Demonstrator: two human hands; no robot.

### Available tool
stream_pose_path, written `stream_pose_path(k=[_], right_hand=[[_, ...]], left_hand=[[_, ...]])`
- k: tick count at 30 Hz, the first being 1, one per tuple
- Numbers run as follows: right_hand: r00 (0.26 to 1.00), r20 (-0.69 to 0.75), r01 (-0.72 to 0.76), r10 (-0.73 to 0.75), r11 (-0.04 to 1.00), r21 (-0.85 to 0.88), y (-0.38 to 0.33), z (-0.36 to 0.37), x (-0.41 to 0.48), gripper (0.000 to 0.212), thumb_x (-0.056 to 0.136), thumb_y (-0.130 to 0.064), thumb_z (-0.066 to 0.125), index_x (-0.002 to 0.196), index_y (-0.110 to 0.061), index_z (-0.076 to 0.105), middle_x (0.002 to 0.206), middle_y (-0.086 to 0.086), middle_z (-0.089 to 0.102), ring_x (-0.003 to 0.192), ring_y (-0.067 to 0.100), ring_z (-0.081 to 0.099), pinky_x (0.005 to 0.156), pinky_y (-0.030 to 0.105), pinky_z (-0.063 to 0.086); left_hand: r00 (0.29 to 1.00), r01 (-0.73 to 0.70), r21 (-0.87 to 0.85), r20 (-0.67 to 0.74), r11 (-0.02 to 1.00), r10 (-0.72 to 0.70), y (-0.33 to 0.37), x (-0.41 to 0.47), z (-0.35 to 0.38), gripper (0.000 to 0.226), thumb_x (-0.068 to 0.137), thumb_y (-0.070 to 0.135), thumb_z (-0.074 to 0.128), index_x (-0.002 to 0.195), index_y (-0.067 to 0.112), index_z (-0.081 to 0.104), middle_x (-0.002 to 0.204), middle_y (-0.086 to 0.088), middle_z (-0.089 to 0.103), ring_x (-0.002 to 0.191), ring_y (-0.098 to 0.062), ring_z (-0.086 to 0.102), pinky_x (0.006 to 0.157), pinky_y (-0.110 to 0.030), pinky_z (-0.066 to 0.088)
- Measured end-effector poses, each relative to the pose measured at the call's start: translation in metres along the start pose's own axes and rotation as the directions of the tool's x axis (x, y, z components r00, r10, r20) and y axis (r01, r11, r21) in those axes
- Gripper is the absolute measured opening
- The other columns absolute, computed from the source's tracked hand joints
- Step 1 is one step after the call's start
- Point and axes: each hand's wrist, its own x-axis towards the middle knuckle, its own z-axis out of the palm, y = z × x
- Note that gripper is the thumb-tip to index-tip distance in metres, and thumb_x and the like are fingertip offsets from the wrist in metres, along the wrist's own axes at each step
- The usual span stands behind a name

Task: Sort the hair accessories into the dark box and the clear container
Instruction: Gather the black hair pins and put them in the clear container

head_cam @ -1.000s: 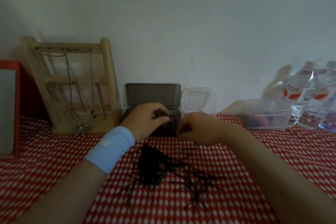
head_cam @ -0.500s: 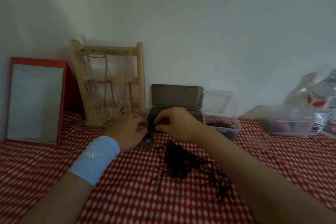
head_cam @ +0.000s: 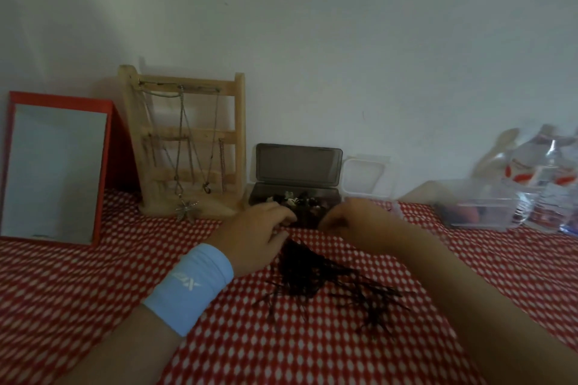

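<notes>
Boxes sit at the back of the table, by the white wall. The dark box is open and its lid stands straight up behind it. Inside it are small hair accessories, some dark and some white, all mixed up. Just right of it is the clear container. Its lid stands up too, but the right hand hides the bottom part, so I cannot tell what is in it. Far to the right is another clear tub with something orange and something dark inside, next to two water bottles. A pile of black hairpins lies on the red and white cloth, in front of the dark box and between the two arms. The pile is long from the top left, near the left hand, down to the bottom right. Most pins point that way and a few stick out to the bottom left. The left hand, with a light blue wristband, reaches to the front of the dark box. Its fingers are a bit bent, and I cannot tell if they hold anything. The right hand's fingers curl in by the box, and it is too blurry to tell what they hold. On the left stand a wooden necklace rack and a red mirror.
</notes>
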Motion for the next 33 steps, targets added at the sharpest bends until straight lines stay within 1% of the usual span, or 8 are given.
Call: stream_pose_path(k=[4,8,11,16,19,23,26,33], right_hand=[[0.993,0.101,-0.057,0.066,0.995,-0.088,0.015,0.009,-0.029,0.039,0.094,-0.013,0.059,0.124,-0.036,0.068,0.130,-0.017,0.063,0.107,-0.003,0.057,0.094,0.010,0.038],[0.992,0.105,-0.077,0.076,0.997,0.003,0.022,0.011,-0.044,0.045,0.090,-0.006,0.060,0.128,-0.031,0.067,0.131,-0.014,0.063,0.108,0.001,0.059,0.093,0.012,0.042],[0.989,0.133,-0.079,0.069,0.994,0.074,0.029,0.006,-0.053,0.037,0.092,-0.016,0.066,0.123,-0.036,0.067,0.109,-0.027,0.063,0.087,-0.015,0.057,0.077,0.002,0.041],[0.982,0.173,-0.109,0.077,0.977,0.183,0.040,-0.010,-0.065,0.027,0.089,-0.033,0.069,0.115,-0.042,0.067,0.103,-0.028,0.066,0.094,-0.011,0.062,0.088,0.016,0.048],[0.934,0.330,-0.151,0.136,0.988,0.019,0.042,-0.019,-0.072,0.050,0.074,-0.053,0.074,0.122,-0.045,0.062,0.104,-0.028,0.062,0.094,-0.008,0.058,0.089,0.022,0.045],[0.867,0.429,-0.234,0.252,0.968,-0.096,0.041,-0.015,-0.077,0.088,0.042,-0.069,0.079,0.123,-0.056,0.048,0.104,-0.030,0.048,0.098,0.000,0.050,0.095,0.034,0.045],[0.896,0.385,-0.216,0.222,0.975,-0.061,0.038,-0.008,-0.074,0.067,0.058,-0.052,0.086,0.118,-0.048,0.057,0.094,-0.028,0.054,0.087,-0.002,0.052,0.079,0.024,0.044],[0.961,0.263,-0.126,0.089,0.984,0.127,0.037,-0.002,-0.071,0.018,0.077,-0.031,0.082,0.085,-0.042,0.071,0.070,-0.043,0.061,0.070,-0.017,0.059,0.067,0.013,0.043]], left_hand=[[0.902,0.056,0.126,0.420,0.990,-0.104,0.019,0.010,0.024,0.075,0.091,0.062,0.049,0.153,0.031,0.022,0.159,0.005,0.021,0.146,-0.019,0.019,0.119,-0.038,0.022],[0.821,0.094,0.220,0.535,0.971,-0.201,0.028,0.012,0.046,0.088,0.088,0.074,0.039,0.155,0.032,-0.001,0.163,0.005,-0.012,0.149,-0.020,-0.011,0.121,-0.042,0.002],[0.861,0.081,0.179,0.483,0.981,-0.159,0.034,0.008,0.059,0.079,0.092,0.068,0.036,0.155,0.032,0.005,0.164,0.006,-0.005,0.149,-0.017,-0.009,0.120,-0.038,0.002],[0.888,-0.010,0.090,0.459,0.996,-0.032,0.045,0.010,0.064,0.067,0.097,0.058,0.037,0.155,0.030,0.016,0.163,0.008,0.008,0.148,-0.009,0.003,0.117,-0.027,0.002],[0.897,-0.017,0.000,0.443,1.000,0.016,0.054,0.013,0.063,0.071,0.095,0.063,0.038,0.155,0.031,0.019,0.162,0.010,0.015,0.147,-0.008,0.011,0.121,-0.032,0.009],[0.865,-0.045,0.045,0.501,0.998,0.016,0.066,0.013,0.066,0.112,0.065,0.091,0.046,0.154,0.035,0.008,0.160,0.018,0.006,0.145,-0.006,0.007,0.120,-0.034,0.009],[0.889,-0.082,0.109,0.457,0.991,0.024,0.076,0.013,0.076,0.118,0.058,0.093,0.050,0.153,0.035,0.012,0.157,0.018,0.012,0.142,-0.007,0.012,0.118,-0.035,0.015],[0.945,-0.054,-0.086,0.317,0.995,0.079,0.064,0.021,0.072,0.051,0.090,0.053,0.058,0.136,0.031,0.053,0.141,0.014,0.045,0.126,-0.001,0.039,0.109,-0.025,0.032]])
